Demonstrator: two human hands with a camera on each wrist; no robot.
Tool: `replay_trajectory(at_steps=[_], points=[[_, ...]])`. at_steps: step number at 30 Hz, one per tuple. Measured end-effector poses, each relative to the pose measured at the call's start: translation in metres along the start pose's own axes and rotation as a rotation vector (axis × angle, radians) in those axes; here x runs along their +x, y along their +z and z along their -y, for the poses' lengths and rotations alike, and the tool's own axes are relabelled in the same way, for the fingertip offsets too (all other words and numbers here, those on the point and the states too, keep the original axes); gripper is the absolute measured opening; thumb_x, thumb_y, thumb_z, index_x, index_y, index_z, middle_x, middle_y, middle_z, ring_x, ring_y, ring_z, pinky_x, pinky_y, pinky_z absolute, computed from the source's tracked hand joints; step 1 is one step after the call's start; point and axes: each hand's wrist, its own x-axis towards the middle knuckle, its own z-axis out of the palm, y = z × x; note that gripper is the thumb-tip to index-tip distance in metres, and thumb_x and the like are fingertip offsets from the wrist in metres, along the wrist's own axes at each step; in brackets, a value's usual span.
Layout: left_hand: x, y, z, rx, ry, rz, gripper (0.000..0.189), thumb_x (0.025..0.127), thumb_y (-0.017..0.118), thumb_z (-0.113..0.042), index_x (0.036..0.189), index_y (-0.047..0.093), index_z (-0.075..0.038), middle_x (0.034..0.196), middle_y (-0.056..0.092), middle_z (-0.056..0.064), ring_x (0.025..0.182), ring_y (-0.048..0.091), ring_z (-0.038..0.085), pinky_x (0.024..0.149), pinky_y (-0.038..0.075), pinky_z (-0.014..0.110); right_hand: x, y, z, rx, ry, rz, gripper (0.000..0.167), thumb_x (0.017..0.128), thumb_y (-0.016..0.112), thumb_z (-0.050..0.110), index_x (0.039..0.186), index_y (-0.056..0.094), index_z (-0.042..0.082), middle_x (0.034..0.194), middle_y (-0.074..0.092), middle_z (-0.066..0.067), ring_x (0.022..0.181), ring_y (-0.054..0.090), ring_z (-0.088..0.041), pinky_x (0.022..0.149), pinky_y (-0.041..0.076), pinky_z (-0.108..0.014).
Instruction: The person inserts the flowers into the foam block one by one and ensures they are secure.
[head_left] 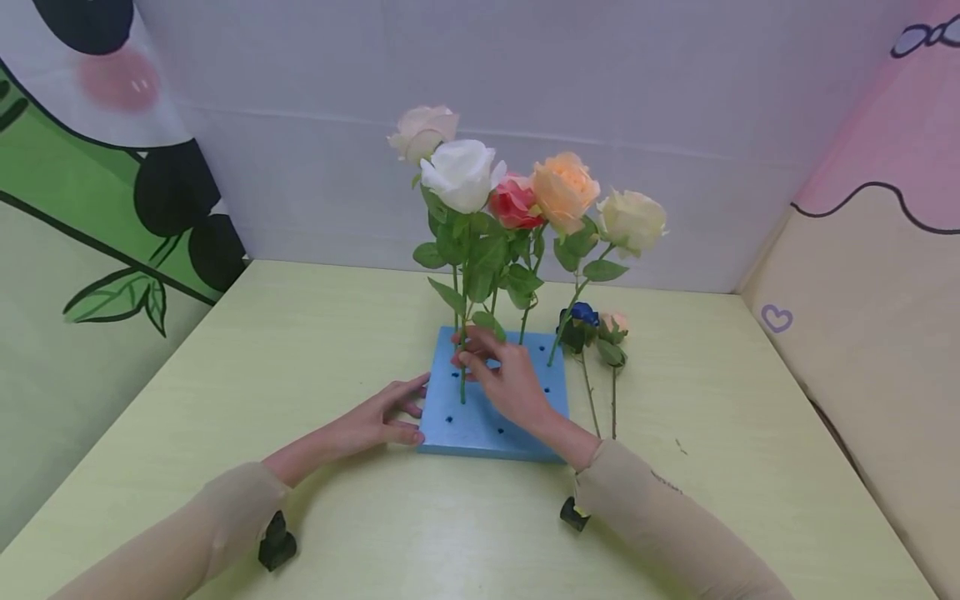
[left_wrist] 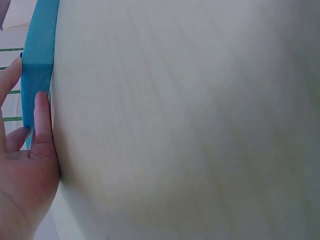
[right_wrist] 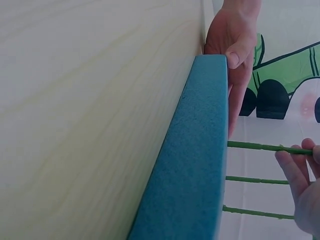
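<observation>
A blue foam board (head_left: 472, 444) with small holes lies flat on the table. My right hand (head_left: 517, 387) pinches the green stem of a white rose (head_left: 462, 177) low down, and the stem's foot meets the board's left part. In the right wrist view that stem (right_wrist: 257, 146) runs from the board to the fingertips. My left hand (head_left: 371, 423) touches the board's left edge, fingers extended and thumb near the front corner; the left wrist view shows its fingers (left_wrist: 43, 117) along the side. Behind the white rose stand a pale pink rose (head_left: 422, 133) and a red rose (head_left: 513, 202).
An orange rose (head_left: 564, 190) and a cream rose (head_left: 632, 221) stand in the board's back and right parts. Right of the board, a blue rose (head_left: 583, 314) and a peach rose (head_left: 614, 323) lie on the table (head_left: 735, 417). A white cloth wall (head_left: 322, 167) rises behind.
</observation>
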Motion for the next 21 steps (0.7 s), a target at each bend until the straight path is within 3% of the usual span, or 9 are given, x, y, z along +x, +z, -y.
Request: replay_trajectory(at_steps=[7,15,21], points=[[-0.0001,0.0005,0.0029,0.0,0.005,-0.001,0.087,0.09,0.072,-0.027,0.159,0.02,-0.022,0.151,0.036,0.015,0.124,0.05,0.028,0.094,0.052,0.02,-0.0013,0.0018,-0.002,-0.004,0.006,0.005,0.022,0.1,0.057,0.01,0.12,0.064,0.004,0.098,0.074,-0.016,0.088,0.073,-0.037,0.07,0.061,-0.025],[0.0005,0.0002,0.0027,0.011,0.007,0.0,0.086,0.09,0.072,-0.029,0.159,0.02,-0.023,0.151,0.035,0.014,0.126,0.05,0.028,0.096,0.051,0.025,-0.0014,0.0011,-0.0005,0.019,0.021,0.009,0.025,0.1,0.057,0.01,0.123,0.064,0.005,0.1,0.074,-0.018,0.088,0.073,-0.039,0.07,0.062,-0.027],[0.0011,0.0004,0.0019,0.003,0.006,-0.001,0.086,0.09,0.072,-0.028,0.159,0.02,-0.022,0.15,0.036,0.015,0.125,0.05,0.028,0.094,0.051,0.02,-0.0012,-0.0004,0.0003,0.031,0.039,0.013,0.025,0.1,0.056,0.011,0.123,0.063,0.005,0.1,0.073,-0.019,0.089,0.072,-0.04,0.07,0.062,-0.03]])
